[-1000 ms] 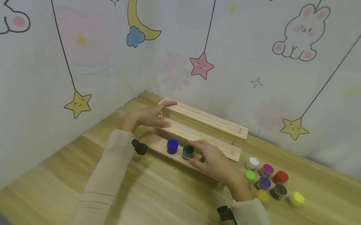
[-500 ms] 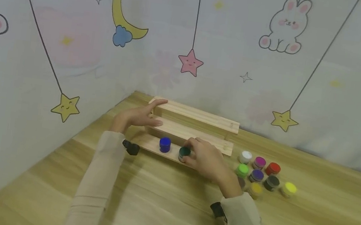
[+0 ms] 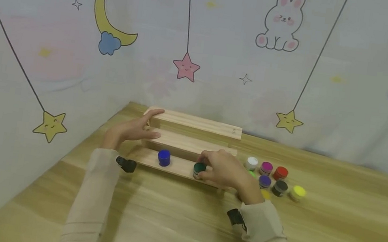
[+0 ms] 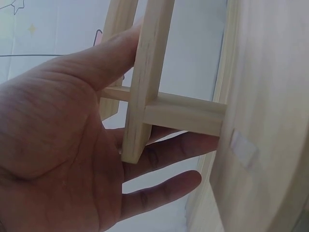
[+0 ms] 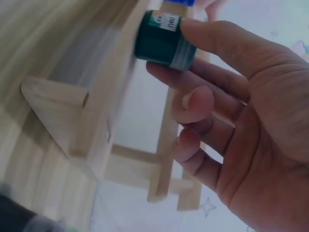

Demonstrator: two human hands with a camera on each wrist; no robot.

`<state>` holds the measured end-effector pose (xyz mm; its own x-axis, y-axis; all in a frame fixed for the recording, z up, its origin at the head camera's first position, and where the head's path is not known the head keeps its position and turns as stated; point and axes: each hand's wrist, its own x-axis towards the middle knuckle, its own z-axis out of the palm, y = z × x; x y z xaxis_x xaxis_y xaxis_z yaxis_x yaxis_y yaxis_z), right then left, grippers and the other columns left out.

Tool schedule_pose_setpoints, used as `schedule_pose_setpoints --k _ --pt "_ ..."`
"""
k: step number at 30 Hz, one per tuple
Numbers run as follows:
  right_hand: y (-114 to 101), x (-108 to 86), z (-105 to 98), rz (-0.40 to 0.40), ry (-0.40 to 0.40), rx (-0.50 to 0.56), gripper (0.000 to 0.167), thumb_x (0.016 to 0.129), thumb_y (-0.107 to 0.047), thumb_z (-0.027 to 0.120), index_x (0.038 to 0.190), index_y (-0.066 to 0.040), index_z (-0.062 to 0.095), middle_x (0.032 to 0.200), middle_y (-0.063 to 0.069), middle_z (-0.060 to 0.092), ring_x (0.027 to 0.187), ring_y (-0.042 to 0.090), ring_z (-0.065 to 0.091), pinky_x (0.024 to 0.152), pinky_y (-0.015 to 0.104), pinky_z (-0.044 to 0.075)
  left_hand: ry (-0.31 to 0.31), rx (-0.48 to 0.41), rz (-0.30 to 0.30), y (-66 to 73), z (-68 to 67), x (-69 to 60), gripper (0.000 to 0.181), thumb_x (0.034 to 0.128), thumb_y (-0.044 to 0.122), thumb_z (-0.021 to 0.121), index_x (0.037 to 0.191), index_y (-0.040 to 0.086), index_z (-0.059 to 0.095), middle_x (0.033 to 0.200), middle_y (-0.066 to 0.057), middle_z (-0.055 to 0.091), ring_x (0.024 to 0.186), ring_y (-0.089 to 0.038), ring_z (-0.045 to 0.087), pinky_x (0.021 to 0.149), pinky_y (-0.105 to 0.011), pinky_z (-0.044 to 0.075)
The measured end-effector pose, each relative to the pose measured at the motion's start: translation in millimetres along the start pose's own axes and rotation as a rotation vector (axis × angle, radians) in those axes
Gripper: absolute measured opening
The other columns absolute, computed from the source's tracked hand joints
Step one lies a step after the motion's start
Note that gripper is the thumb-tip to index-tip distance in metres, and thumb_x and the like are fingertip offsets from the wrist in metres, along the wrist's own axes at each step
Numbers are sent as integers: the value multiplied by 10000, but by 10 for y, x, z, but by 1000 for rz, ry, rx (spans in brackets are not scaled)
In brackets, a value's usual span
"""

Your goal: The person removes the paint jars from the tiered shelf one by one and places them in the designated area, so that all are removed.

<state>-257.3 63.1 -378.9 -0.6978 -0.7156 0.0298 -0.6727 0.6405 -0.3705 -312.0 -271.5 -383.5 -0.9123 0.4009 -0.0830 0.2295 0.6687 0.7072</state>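
Note:
A three-tier wooden rack stands on the table. My left hand holds its left end, thumb over the middle shelf and a finger up at the top one; in the left wrist view several fingers reach behind the planks. On the lowest shelf sits a blue paint jar. To its right, my right hand pinches a dark green paint jar at that shelf. The right wrist view has this green jar between thumb and fingers, its label showing; whether its base touches the shelf is unclear.
Right of the rack, several paint jars stand grouped: white, magenta, red, purple, black and yellow. My right forearm partly covers others. A patterned curtain hangs behind the table.
My right hand has closed its fingers on the dark green jar and moved it rightward along the lowest shelf, away from the blue jar. The left hand stays on the rack. The head view has shifted.

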Motion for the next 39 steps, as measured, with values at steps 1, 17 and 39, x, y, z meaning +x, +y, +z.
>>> schedule_pose_setpoints --k 1,17,39 --pt "22 -9 -18 -11 -9 11 280 911 -236 739 1147 -92 697 1023 8 720 888 146 661 791 337 536 -1 -4 -8 -7 -3 -12 863 994 330 637 1608 279 32 1643 -224 -19 1419 -550 216 1115 -667 204" --pt "547 -728 -617 139 55 260 391 899 -347 763 1207 -129 662 1095 41 678 961 195 637 794 376 525 -14 -11 0 22 -7 -22 879 998 304 638 1609 246 9 1629 -257 -46 1418 -586 150 1085 -707 215" --pt "1149 -1389 -635 549 -228 582 378 896 -149 752 1188 -64 528 735 106 665 535 151 498 499 256 390 -14 3 -2 -17 18 9 883 997 310 638 1608 254 3 1620 -280 -28 1412 -600 139 1066 -736 209"
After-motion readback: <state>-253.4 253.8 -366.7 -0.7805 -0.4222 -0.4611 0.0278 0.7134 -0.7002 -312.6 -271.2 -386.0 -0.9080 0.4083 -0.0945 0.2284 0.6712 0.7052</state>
